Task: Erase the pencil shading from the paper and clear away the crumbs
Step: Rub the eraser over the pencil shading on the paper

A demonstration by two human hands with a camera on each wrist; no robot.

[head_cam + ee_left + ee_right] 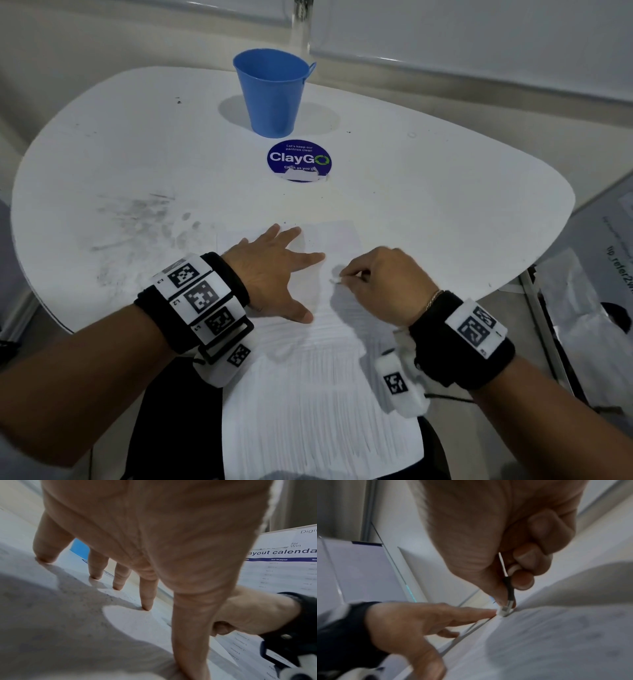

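1. Centrally, low in the head view, a white sheet of paper with grey pencil shading (322, 394) lies on the white rounded table (102, 164), its lower part hanging past the table edge towards the bottom of the frame.
2. Left of centre, the left hand (274, 270) lies flat on the paper's upper part, fingers straight and spread, holding nothing; the left wrist view shows its fingertips (145, 605) pressed on the sheet.
3. Just right of it, the right hand (383, 284) is curled, thumb and forefinger pinched on a thin black-and-white eraser stick (508, 588).
4. The stick's small white tip (503, 610) touches the paper just beside the left forefinger in the right wrist view.
5. Most of the visible shading runs as vertical strokes below both hands, towards the lower middle of the head view; the strip above the hands looks paler.
6. Crumbs are too small to tell apart.
7. Upper centre stands a blue metal bucket (274, 92), well apart from the hands, with a round dark-blue "ClayGo" sticker (299, 161) between it and the paper.
8. Grey smudges (137, 219) mark the table at centre left.
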